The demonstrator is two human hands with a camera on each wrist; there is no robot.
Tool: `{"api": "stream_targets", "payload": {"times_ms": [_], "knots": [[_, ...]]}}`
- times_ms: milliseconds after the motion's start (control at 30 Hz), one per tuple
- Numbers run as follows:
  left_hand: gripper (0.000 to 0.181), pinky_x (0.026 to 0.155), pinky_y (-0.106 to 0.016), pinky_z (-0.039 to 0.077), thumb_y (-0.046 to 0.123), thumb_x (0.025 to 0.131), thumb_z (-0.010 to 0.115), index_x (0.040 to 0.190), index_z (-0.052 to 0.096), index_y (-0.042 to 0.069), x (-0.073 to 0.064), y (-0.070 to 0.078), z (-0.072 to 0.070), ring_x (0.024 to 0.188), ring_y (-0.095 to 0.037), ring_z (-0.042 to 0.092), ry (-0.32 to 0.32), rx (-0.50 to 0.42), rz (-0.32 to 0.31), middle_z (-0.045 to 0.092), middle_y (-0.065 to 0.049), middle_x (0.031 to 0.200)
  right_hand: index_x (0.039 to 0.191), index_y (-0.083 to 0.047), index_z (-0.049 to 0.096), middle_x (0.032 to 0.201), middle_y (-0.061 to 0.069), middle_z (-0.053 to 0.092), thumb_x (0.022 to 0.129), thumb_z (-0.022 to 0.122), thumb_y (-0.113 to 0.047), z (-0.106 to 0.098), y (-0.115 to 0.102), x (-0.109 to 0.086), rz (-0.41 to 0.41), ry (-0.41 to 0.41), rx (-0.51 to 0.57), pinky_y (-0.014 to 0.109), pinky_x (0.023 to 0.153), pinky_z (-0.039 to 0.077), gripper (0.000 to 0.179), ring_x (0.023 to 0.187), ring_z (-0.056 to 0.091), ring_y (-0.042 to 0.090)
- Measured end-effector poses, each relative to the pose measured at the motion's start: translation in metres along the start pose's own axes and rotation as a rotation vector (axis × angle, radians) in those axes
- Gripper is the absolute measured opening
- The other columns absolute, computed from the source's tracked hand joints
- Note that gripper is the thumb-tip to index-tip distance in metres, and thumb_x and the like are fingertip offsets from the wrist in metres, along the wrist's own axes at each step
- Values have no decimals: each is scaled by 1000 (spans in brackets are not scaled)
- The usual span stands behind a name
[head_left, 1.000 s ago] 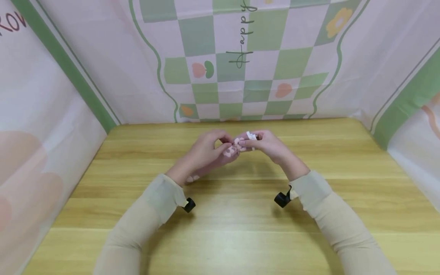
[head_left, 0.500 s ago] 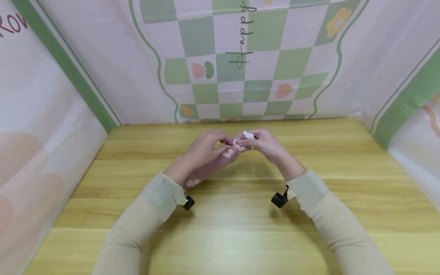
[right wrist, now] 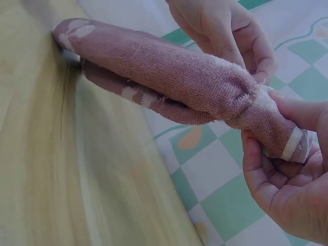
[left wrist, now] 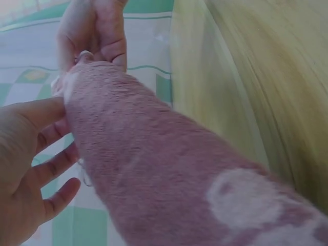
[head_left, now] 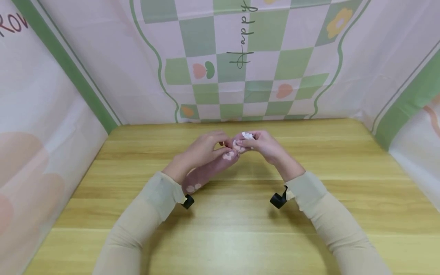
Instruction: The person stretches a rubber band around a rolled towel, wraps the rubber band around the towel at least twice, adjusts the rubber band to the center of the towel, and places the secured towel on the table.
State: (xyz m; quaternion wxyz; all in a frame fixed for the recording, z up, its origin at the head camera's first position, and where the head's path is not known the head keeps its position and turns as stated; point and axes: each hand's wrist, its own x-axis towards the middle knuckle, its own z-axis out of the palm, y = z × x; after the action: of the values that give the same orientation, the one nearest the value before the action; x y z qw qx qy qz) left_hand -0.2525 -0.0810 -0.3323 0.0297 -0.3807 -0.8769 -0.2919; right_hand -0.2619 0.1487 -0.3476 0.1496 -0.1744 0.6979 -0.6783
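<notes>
1. Head view: the pink cloth (head_left: 214,168), patched with white, is held up over the far half of the table (head_left: 220,236), about midway between its sides; whether its loose end touches the table, I cannot tell.
2. Seen from the right wrist, its terry fabric lies in long folds drawn into a narrow neck, with a white strip (right wrist: 293,143) at the tip.
3. Right of the table's centre, the right hand (head_left: 266,145) grips the narrow end between thumb and fingers.
4. Left of the table's centre, the left hand (head_left: 206,149) pinches the cloth beside the neck, its other fingers loosely bent.
5. Over the table's nearer part extend a left sleeve (head_left: 137,225) and a right sleeve (head_left: 340,225), both beige.
6. Behind the table's far edge hangs a checked green-and-white backdrop (head_left: 231,91) lettered "Happy".
</notes>
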Motion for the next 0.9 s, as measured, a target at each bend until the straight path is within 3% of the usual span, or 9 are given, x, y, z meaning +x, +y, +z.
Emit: {"api": "stream_targets", "payload": {"times_ms": [133,333,667,900], "knots": [[6,89,-32,50,10,99,69,104,71,12,-1,-2,-1,99,-15,61,50,-58,-30,70,1,105,115,14,67,91,0,74,99,57,5,0,-4,2,-1,13,18,27,81,57,21,81,69,11],[8,90,-32,50,9,98,70,105,72,12,-1,-2,-4,100,-16,62,84,-26,-7,71,0,107,114,13,69,91,0,75,99,59,4,0,-9,3,-20,14,3,28,81,58,21,81,70,12],[3,84,-31,49,14,100,70,102,71,14,4,2,-6,95,-17,62,-56,89,-16,66,2,104,112,6,72,91,2,74,99,57,7,2,-2,1,81,42,85,24,79,57,20,80,68,12],[4,87,-40,48,16,103,64,103,65,12,4,3,-6,97,-17,58,-92,75,6,62,0,105,108,2,74,90,1,73,99,57,4,2,-1,3,66,39,90,23,79,56,20,79,67,11]]}}
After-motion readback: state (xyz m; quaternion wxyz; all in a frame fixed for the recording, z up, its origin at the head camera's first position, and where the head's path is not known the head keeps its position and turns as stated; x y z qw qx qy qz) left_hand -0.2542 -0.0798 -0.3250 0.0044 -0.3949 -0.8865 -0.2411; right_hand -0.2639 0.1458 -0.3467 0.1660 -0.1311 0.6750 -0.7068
